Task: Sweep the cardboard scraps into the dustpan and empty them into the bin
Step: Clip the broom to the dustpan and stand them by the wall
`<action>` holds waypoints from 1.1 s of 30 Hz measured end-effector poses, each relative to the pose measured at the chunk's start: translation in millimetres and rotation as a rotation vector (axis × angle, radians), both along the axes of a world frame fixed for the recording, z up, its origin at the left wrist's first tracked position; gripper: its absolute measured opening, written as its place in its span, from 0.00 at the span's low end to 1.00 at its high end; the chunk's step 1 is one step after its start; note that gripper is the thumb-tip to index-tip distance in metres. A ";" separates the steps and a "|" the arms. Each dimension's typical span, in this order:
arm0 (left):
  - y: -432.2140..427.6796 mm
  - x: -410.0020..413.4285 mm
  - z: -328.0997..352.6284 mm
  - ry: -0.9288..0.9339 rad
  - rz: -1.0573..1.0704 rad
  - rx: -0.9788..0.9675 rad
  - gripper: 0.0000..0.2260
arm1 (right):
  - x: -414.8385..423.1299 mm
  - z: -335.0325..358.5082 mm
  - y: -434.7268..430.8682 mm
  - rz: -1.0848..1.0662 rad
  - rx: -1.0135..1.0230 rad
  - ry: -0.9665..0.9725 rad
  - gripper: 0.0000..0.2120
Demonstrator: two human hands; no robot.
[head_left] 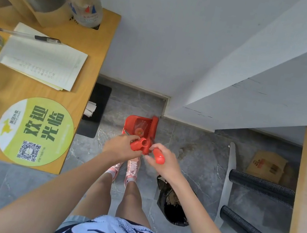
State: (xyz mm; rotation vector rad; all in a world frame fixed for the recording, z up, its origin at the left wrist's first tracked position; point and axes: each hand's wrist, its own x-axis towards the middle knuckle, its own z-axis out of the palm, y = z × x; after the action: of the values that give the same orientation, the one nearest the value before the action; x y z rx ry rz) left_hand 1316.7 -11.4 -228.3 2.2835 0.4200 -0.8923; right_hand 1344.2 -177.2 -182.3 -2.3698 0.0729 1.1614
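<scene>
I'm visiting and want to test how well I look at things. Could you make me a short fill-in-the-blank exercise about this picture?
1. The dustpan standing on the floor is coloured ____.
2. The right hand grips the red handle of the ____.
3. On the notebook on the wooden table lies a ____.
4. The bin beside the person's right leg is lined with a bag of ____ colour.

Missing words: red; broom; pen; black
</scene>
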 end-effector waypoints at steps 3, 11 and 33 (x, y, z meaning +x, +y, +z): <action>-1.3 -3.2 -0.6 -0.032 -0.014 -0.023 0.21 | 8.6 1.5 11.1 -0.111 -0.044 -0.178 0.13; -6.2 -13.3 -3.6 -0.074 -0.011 -0.009 0.18 | 3.6 10.2 32.5 -0.189 0.074 -0.174 0.11; -0.6 -1.3 -4.5 -0.066 -0.102 -0.044 0.14 | -5.1 23.8 37.2 -0.013 0.134 -0.419 0.10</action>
State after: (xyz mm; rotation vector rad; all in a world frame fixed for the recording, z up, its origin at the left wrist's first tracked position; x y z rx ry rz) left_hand 1315.4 -12.0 -232.8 2.3038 0.2541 -0.8645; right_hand 1339.1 -139.9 -158.4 -2.4335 -0.1279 0.6220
